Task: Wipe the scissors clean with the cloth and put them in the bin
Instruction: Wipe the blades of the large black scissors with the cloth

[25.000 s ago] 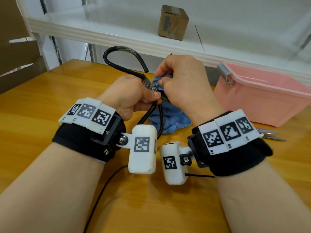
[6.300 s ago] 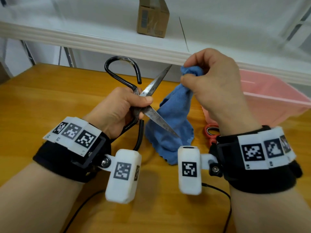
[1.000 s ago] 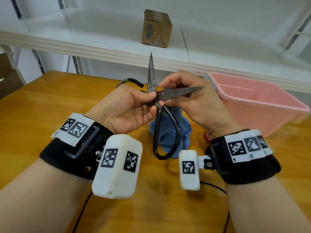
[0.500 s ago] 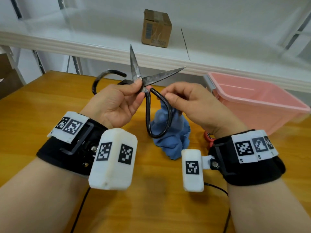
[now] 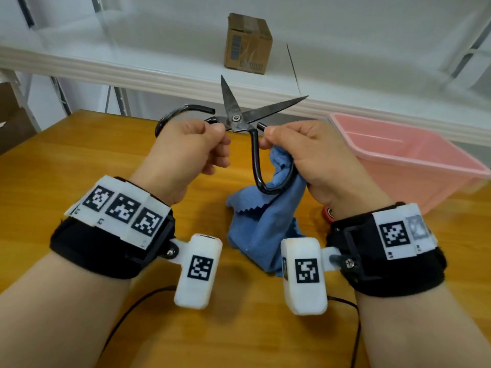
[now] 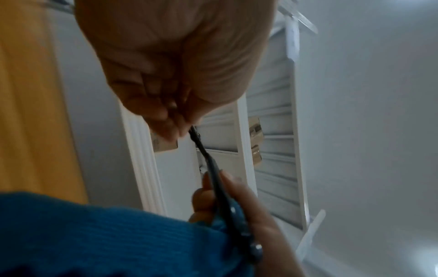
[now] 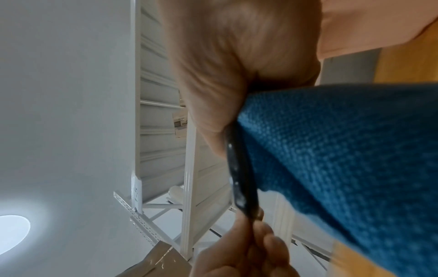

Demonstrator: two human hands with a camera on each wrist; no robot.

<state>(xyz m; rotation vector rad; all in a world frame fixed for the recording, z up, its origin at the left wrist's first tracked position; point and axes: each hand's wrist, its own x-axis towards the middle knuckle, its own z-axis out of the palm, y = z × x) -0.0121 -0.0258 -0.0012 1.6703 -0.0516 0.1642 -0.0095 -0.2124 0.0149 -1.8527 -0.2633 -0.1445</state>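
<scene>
At nine o'clock in the head view, the left hand (image 5: 191,152) curls tight round one black loop of the scissors (image 5: 239,120), clamped just short of the pivot. The scissors sit at twelve o'clock, held above the counter (image 5: 53,176) with blades spread and tips pointing up toward the shelf (image 5: 132,73). At two o'clock of centre the right hand (image 5: 313,158) pinches the other loop together with the cloth (image 5: 263,229), whose free end hangs down to the counter. The bin (image 5: 414,158) stands at three o'clock, well apart from the blades and with nothing visible inside. The step in hand looks like wiping the handle, so the cloth is best wrapped fully round the loop and drawn along its curve while the left grip stays firm, fingers kept clear of the open edges; closing the blades before carrying them to the bin would be safer. The left wrist view shows the fingertips (image 6: 166,120) bunched on the thin metal, hidden from the head camera. The right wrist view shows cloth (image 7: 343,159) pressed against the loop, but neither wrist view shows the blades.
</scene>
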